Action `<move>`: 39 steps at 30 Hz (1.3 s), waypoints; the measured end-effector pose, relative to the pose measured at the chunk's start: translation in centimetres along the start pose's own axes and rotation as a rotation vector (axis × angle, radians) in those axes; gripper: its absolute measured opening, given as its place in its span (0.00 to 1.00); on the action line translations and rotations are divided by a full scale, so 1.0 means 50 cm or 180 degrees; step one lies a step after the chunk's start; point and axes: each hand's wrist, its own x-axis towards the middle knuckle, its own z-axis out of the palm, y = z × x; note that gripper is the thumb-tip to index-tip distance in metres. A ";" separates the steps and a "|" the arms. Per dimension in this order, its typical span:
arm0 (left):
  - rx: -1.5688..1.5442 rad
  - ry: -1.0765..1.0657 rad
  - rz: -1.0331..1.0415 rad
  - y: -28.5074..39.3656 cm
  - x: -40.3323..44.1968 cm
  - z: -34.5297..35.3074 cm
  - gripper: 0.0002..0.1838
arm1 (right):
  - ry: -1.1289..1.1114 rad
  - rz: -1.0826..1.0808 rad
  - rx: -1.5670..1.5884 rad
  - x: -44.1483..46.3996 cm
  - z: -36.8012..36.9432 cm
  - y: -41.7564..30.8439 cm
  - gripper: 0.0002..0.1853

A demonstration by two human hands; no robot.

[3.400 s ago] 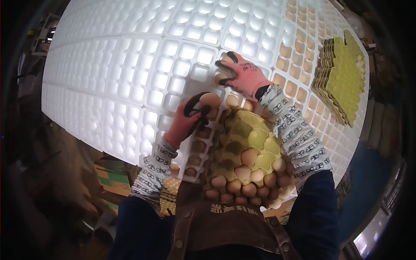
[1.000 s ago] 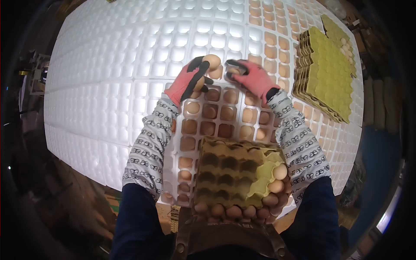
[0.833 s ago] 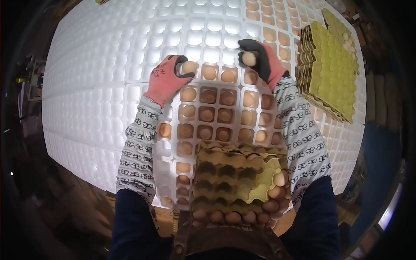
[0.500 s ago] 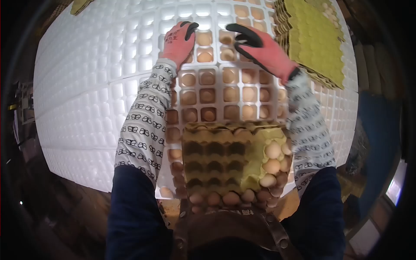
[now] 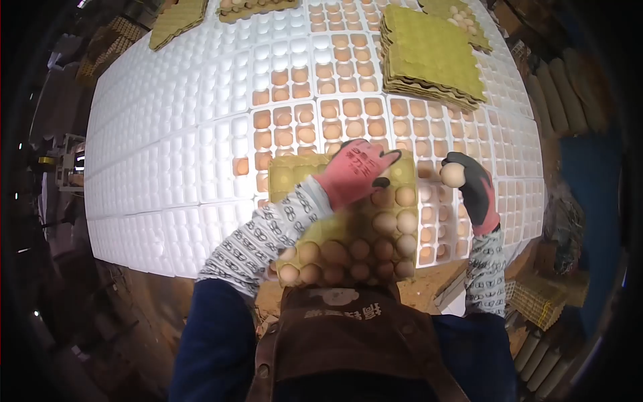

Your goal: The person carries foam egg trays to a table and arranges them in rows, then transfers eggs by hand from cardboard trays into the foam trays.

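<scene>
My left hand (image 5: 358,173), in a pink and black glove, reaches over the yellow pulp egg tray (image 5: 325,231) in front of my body. Its fingers are bent down near the eggs at the tray's right side; whether they grip one cannot be made out. My right hand (image 5: 472,191) is to the right of that tray, with a pale egg (image 5: 453,175) held at its fingertips, above the white plastic trays. Brown eggs (image 5: 335,252) fill the near rows and right side of the pulp tray. Beyond it, brown eggs sit in white tray cells (image 5: 284,137).
White trays (image 5: 161,187) with bare cells spread to the left. A stack of yellow pulp trays (image 5: 432,57) stands at the back right, with loose eggs (image 5: 462,19) behind it. More pulp trays (image 5: 179,21) lie at the far left edge. Rolls (image 5: 559,94) stand at the right.
Both hands have come back from the far white trays towards my body, the left one now over the pulp tray. An egg is now in my right hand. The view has shifted.
</scene>
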 end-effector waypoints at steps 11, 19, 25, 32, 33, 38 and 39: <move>-0.0465 -0.0126 -0.0628 0.009 -0.013 0.006 0.28 | -0.0490 0.0063 -0.0408 -0.020 0.047 -0.007 0.33; -0.4839 0.1226 -0.1844 0.026 -0.028 -0.015 0.16 | -0.1360 -0.0203 -0.2940 -0.050 0.113 -0.048 0.27; -0.0871 -0.0227 -0.1344 0.088 -0.030 0.002 0.20 | -0.0329 0.1031 0.0042 -0.086 0.042 0.011 0.28; -0.4466 0.0519 -0.2011 0.082 -0.085 -0.025 0.24 | -0.0157 -0.0159 -0.0739 -0.127 0.036 0.054 0.44; -0.3608 0.0613 -0.1602 0.098 -0.084 -0.028 0.23 | -0.0162 -0.0162 -0.0768 -0.125 0.040 0.048 0.46; 0.1098 -0.1180 -0.0671 0.182 -0.062 0.037 0.20 | -0.0306 -0.0029 -0.0516 -0.065 0.080 0.004 0.43; 0.0981 -0.1086 -0.0614 0.182 -0.066 0.020 0.21 | -0.0438 -0.0103 -0.0413 -0.039 0.101 -0.026 0.41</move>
